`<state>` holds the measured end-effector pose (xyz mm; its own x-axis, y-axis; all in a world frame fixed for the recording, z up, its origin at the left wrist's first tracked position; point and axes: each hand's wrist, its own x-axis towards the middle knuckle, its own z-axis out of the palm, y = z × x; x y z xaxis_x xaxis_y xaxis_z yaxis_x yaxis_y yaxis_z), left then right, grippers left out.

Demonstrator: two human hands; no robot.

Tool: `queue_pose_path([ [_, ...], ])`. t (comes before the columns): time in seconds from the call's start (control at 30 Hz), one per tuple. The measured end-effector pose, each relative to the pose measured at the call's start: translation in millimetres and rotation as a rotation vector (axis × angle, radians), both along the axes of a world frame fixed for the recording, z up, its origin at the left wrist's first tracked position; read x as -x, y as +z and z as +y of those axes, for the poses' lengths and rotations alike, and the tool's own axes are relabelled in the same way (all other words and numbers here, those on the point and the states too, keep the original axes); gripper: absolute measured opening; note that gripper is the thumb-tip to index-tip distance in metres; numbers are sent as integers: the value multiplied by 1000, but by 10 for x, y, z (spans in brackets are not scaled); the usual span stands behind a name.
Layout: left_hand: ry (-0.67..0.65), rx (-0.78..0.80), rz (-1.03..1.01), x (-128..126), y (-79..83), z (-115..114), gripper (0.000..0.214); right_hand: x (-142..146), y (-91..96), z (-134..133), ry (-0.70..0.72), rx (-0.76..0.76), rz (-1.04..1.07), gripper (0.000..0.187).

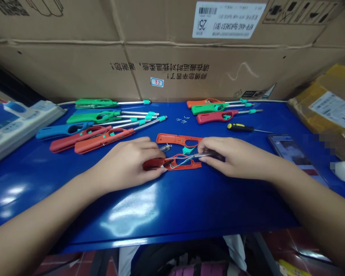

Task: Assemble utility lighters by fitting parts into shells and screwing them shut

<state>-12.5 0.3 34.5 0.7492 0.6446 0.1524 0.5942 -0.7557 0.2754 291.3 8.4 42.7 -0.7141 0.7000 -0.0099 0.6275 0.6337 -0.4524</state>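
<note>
My left hand (129, 161) is closed on an orange lighter casing half (194, 166), fingers over its far side and thumb at its near edge. Thin wires (178, 164) run from this half toward a metal tube (199, 155), pinched in my right hand (237, 157). The far end of that tube is hidden by my fingers. Another orange casing half (169, 139) lies just beyond, near my right fingertips. A teal trigger piece (186, 150) rests between the two halves. By my left fingers is a small clear and metal part (164, 148).
Several long-necked lighters (103, 140) lie at the left, and 3 more, one a red lighter (217, 116), at the back right. A screwdriver (241, 127), phone (293, 153) and small white bits (182, 120) are on the blue table (172, 214). Cardboard (89, 73) walls the back; a power strip (23, 122) stands left.
</note>
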Motion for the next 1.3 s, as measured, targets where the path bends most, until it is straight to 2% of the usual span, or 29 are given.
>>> queue_pose_path([
  [0.17, 28, -52, 6, 2, 38, -66, 24, 78, 0, -102, -68, 29, 44, 17],
  [0.53, 84, -15, -207, -4, -63, -65, 18, 74, -99, -85, -133, 164, 287, 18],
  [0.7, 93, -92, -299, -24, -132, -60, 19, 32, -108, -92, -130, 30, 167, 16],
  [0.87, 36, -210, -216, 1, -128, -49, 22, -10, -118, -101, -73, -45, 102, 15],
  [1.3, 10, -195, -185, 2, -148, -75, 27, -20, -130, -92, -61, -112, 149, 13],
])
